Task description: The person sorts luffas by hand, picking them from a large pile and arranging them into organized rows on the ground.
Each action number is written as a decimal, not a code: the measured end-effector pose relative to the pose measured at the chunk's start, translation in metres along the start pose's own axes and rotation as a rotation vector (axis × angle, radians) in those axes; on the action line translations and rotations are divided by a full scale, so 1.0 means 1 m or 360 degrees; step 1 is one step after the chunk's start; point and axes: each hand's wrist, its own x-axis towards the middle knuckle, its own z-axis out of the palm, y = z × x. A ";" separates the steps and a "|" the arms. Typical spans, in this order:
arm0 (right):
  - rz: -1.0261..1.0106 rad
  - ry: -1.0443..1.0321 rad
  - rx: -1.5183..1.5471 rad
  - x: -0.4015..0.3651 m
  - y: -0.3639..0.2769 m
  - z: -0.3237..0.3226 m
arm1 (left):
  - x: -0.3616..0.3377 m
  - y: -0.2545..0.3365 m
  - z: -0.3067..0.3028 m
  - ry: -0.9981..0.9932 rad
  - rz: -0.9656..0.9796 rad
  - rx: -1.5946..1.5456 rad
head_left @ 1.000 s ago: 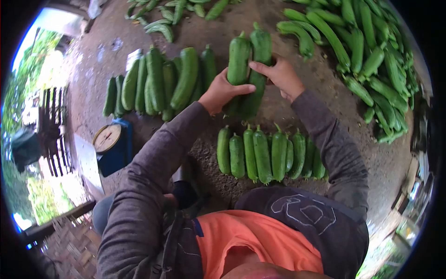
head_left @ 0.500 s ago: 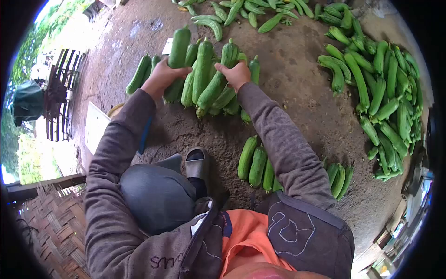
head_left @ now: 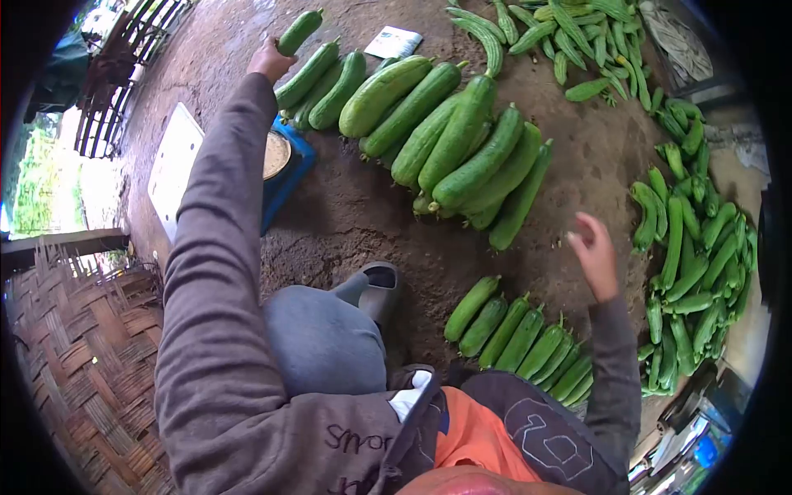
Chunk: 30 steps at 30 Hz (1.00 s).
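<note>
1 gourd [head_left: 299, 32] is gripped in L hand [head_left: 271, 61], far left; R hand [head_left: 596, 254] is held empty nr right pile [head_left: 675, 247].

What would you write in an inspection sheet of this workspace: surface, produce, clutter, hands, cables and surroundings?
Surface: brown ground, rough in places.
Job's things: large gourds in a crowded row, partly stacked; near row of smaller gourds by the person's lap.
Clutter: blue scale beside the left sleeve; flat white packet beyond the large gourds.
Hands: left hand grips one gourd; right hand is open, holding nothing.
Cables: nothing seen.
Surroundings: woven panel at left; loose pile of green produce at right.
</note>
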 end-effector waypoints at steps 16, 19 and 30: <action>0.0890 0.0405 -0.0574 -0.203 0.093 -0.164 | 0.151 -0.152 0.172 -0.0512 0.0068 0.0603; 0.0876 0.0357 -0.0879 -0.185 0.148 -0.173 | 0.149 -0.157 0.169 -0.0440 0.0057 0.0491; 0.1327 0.0856 -0.2098 0.012 0.261 -0.200 | 0.126 -0.113 0.064 0.0134 0.1569 0.0559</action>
